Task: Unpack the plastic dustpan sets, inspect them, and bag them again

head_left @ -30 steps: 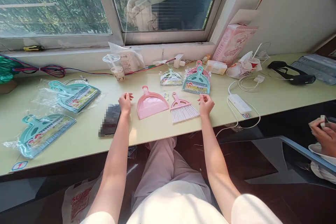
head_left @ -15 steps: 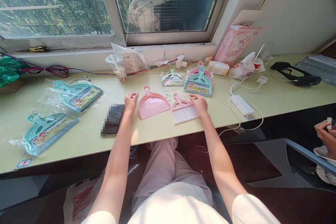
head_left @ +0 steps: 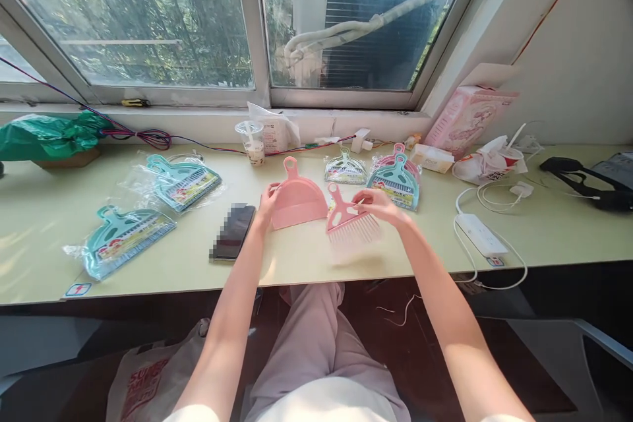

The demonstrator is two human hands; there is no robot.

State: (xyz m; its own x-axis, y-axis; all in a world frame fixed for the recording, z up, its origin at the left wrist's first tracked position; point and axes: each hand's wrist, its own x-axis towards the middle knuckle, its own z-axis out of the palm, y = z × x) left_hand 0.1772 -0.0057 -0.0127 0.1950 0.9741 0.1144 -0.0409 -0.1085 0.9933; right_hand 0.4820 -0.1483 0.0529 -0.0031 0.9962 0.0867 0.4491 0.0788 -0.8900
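Note:
A pink dustpan (head_left: 299, 201) stands slightly tilted on the pale desk, its handle pointing toward the window. My left hand (head_left: 270, 203) is closed on its left edge. To the right is a small pink brush (head_left: 342, 216) with pale bristles, blurred at the lower end. My right hand (head_left: 380, 203) pinches the brush's right side, fingers closed. Behind that hand lie a bagged teal dustpan set (head_left: 395, 181) and a bagged green one (head_left: 345, 168). A dark phone (head_left: 237, 231) rests left of my left forearm.
Two bagged teal sets (head_left: 185, 181) (head_left: 126, 241) lie at the left. Toward the window are a drink cup (head_left: 253, 145), cables and a pink box (head_left: 469, 120). A white power strip (head_left: 479, 235) with a looped cord sits at the right, near a black headset (head_left: 588, 184).
My left hand has taken hold of the dustpan's edge, and my right hand has gripped the brush and shifted it. The camera view has turned, moving the scene right and down.

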